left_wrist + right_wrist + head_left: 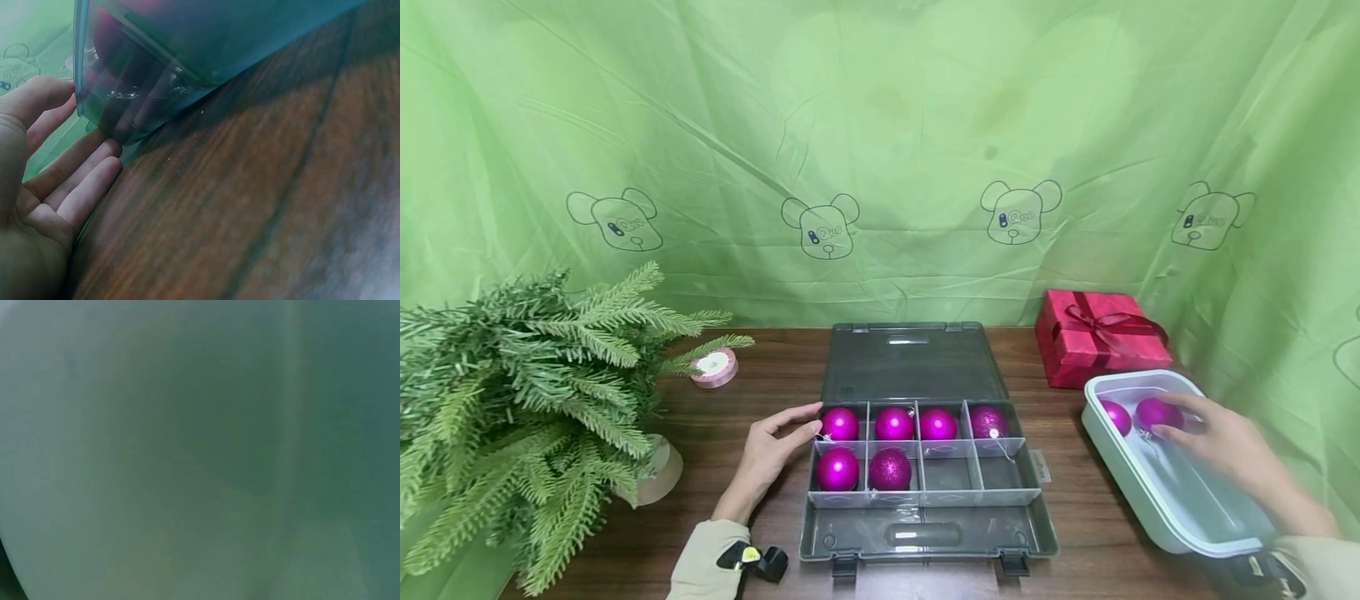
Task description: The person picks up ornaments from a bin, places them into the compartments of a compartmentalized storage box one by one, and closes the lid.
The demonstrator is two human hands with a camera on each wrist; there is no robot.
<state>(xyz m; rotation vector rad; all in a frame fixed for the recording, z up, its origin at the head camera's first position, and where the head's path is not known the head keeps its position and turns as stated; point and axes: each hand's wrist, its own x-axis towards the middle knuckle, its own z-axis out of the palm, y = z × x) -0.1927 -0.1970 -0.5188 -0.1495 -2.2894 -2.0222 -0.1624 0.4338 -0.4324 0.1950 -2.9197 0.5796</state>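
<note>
Now your left hand (771, 454) flat, fingers straight against organizer box (925, 500) left wall, your right hand (1221, 446) pinching magenta bauble (1156, 412) in white tray (1157, 500), box long axis left-right.

A: Backdrop?
B: Green cloth sheet (880, 125) across the whole rear, creased, printed with outline bear heads in a row. It wraps round on the right too.
A: Surface?
B: Dark wood-grain desk (760, 367), grain visible in the left wrist view as well.
A: Light?
B: Even, soft, only faint shadows. No window or floor visible.
</note>
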